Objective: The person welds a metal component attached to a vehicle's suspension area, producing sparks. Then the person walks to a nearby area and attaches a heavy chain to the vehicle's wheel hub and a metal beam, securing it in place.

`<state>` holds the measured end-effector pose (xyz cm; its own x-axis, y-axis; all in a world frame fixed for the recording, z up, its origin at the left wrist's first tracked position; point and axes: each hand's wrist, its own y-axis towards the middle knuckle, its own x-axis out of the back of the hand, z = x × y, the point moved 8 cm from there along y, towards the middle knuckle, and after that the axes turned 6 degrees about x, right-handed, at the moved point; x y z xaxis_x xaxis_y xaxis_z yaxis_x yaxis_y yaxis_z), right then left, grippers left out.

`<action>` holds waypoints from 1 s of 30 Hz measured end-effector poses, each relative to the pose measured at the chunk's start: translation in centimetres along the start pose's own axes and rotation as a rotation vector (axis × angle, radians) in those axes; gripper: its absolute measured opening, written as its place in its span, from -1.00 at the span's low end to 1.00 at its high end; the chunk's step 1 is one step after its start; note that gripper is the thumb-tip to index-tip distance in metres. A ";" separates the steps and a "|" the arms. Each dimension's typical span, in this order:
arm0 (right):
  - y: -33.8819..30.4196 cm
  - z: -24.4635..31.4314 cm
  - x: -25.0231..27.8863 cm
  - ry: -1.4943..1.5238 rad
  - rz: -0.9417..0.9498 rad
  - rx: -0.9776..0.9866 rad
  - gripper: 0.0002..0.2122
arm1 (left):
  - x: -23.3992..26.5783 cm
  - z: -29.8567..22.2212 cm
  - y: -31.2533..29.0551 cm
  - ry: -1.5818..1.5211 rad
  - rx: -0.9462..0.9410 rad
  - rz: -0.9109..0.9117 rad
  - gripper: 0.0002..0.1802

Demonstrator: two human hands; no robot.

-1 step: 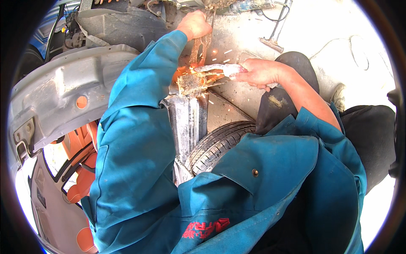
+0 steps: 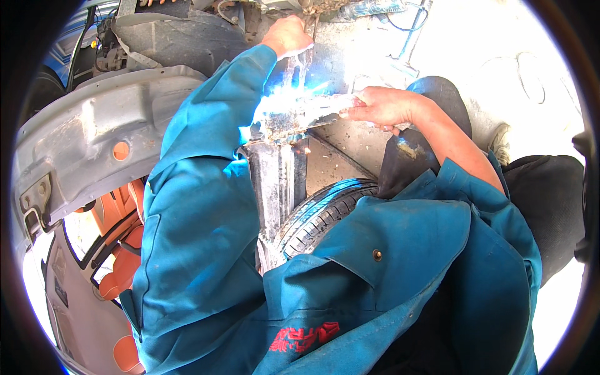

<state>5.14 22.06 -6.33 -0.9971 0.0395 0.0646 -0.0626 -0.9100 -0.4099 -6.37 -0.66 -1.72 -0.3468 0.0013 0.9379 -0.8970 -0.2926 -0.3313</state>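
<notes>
At the top centre, my left hand [image 2: 289, 36] is closed round the upper end of a rusty metal bar [image 2: 302, 61]. My right hand [image 2: 384, 105] grips the handle of an electrode holder [image 2: 337, 103], which comes in from the right. A blue-white welding arc glares where the bar meets a rough metal plate [image 2: 284, 128], and its brightness hides the contact point. Below the plate runs a long grey metal beam [image 2: 270, 178] toward me. Both my arms wear teal sleeves; the right forearm is bare.
A tyre [image 2: 328, 209] lies beside the beam. A silver car body panel [image 2: 94, 119] curves along the left, with orange seats [image 2: 115, 269] below. A hammer [image 2: 405, 65] and a blue power tool [image 2: 373, 7] lie on the floor. Another person's fingers [image 2: 156, 2] show at the top edge.
The orange glow and flying sparks have given way to a bright blue-white arc, which throws blue light on my sleeve and the tyre. My hands have hardly moved.
</notes>
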 end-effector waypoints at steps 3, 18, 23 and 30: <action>0.2 -0.1 0.1 0.004 -0.011 0.007 -0.55 | 0.0 -0.1 0.2 0.020 -0.008 0.021 -0.58; 0.1 -0.1 0.0 0.039 -0.018 0.021 -0.63 | -0.2 0.2 0.5 0.018 -0.013 -0.009 -0.54; -0.3 0.0 0.1 0.086 -0.022 0.032 -0.66 | -0.1 0.4 0.2 -0.004 0.017 0.016 -0.53; -0.2 0.1 0.1 0.044 -0.017 0.021 -0.63 | 0.0 0.0 0.2 0.018 -0.017 0.004 -0.53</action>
<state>5.07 22.24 -6.14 -0.9969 0.0728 0.0313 -0.0793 -0.9175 -0.3898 -6.57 -0.73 -1.83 -0.3549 0.0177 0.9347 -0.9001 -0.2769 -0.3365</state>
